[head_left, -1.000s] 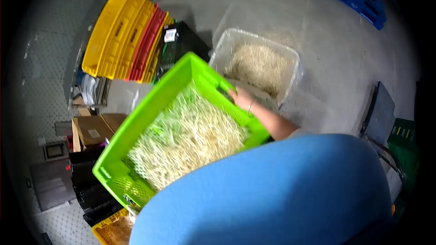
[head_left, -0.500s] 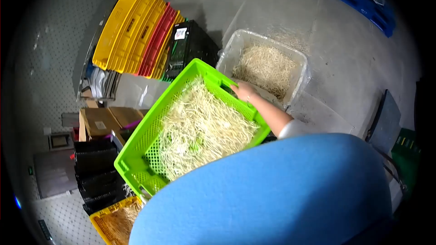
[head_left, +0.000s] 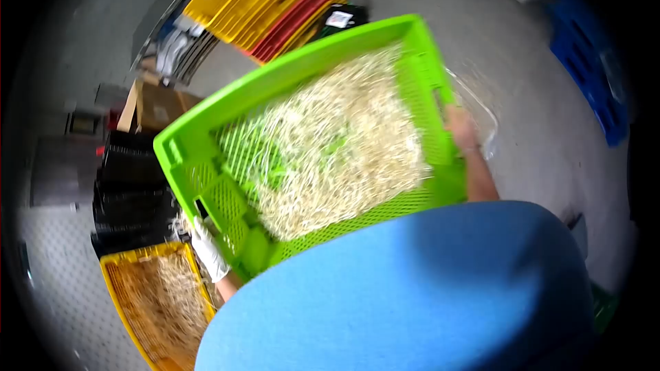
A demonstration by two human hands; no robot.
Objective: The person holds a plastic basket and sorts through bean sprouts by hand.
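A bright green plastic crate [head_left: 295,60] with perforated walls is held up in front of my body, tilted. Inside lies a loose heap of pale, thin strands [head_left: 344,144], thinner at the left, where the green bottom shows through. My left hand [head_left: 210,251], in a white glove, grips the handle slot at the crate's left end. At the right end my bare right hand [head_left: 462,127] holds the other handle; it is blurred, and its fingertips are partly hidden by the rim.
A yellow crate [head_left: 113,288] with pale and brownish strands stands at lower left. Black crates [head_left: 130,192] and a cardboard box [head_left: 161,106] are behind it. Yellow and red crates [head_left: 268,0] are stacked at the top. A translucent bin's rim [head_left: 491,113] shows at right, and a blue pallet [head_left: 584,62] beyond.
The green crate has swung up and to the right in view, now lying more level. My gloved left hand has come into sight. The crate now covers most of the translucent bin.
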